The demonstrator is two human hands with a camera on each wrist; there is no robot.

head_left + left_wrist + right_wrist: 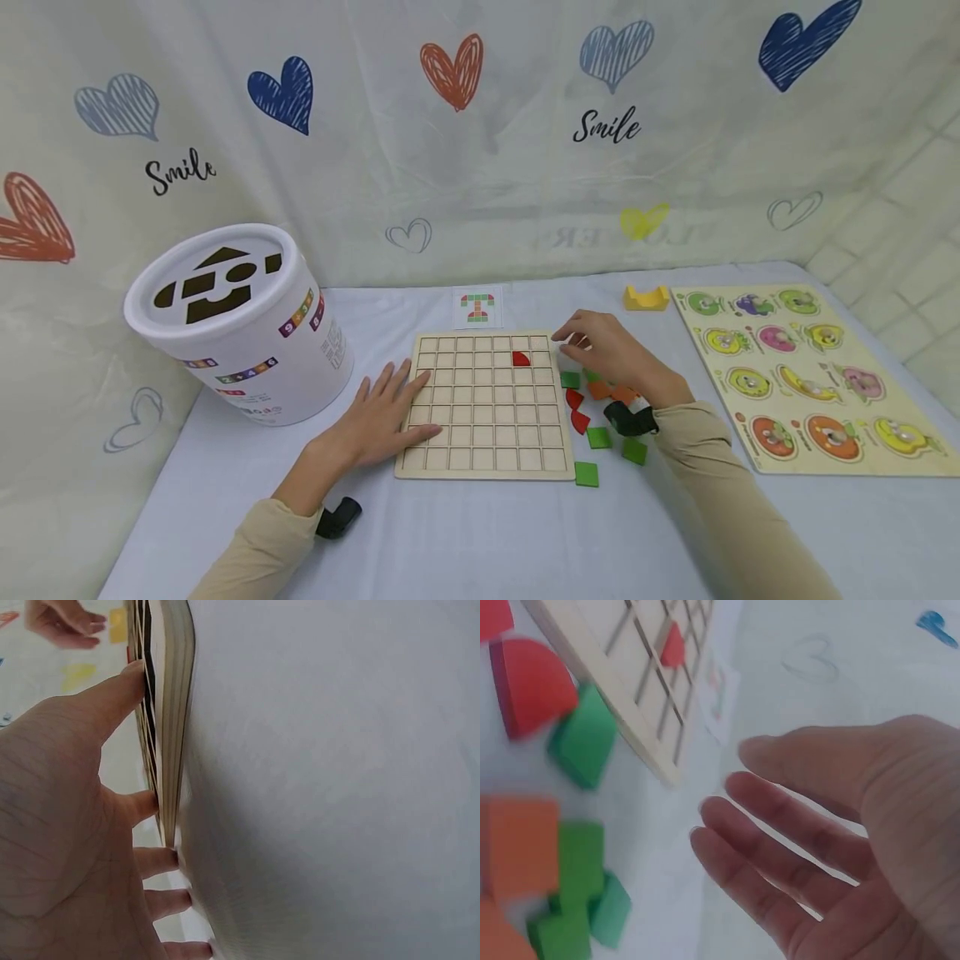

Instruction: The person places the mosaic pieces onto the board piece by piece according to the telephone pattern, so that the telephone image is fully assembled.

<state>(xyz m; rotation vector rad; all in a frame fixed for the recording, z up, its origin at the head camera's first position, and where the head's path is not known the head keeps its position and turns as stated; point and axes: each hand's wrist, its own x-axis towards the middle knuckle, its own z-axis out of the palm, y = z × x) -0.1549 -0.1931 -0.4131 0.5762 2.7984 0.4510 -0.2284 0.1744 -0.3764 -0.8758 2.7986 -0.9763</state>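
Observation:
A wooden grid board (480,417) lies on the table, with one red quarter-round piece (521,359) in a cell near its top right. My left hand (386,417) rests with spread fingers on the board's left edge; the left wrist view shows its thumb and a finger touching the rim. Past the board's upper right corner hovers my right hand (611,346), fingers loosely bent. Nothing sits between thumb and fingers (757,817) in the right wrist view. Below that hand lie green squares (598,437), red pieces (579,421) and orange pieces (598,389), some partly covered by the wrist.
A small pattern card (477,308) with a T shape stands behind the board. At left is a white bucket (300,367) with shaped holes in its lid. A fruit puzzle board (810,392) lies at right, and a yellow block (646,298) sits near the back.

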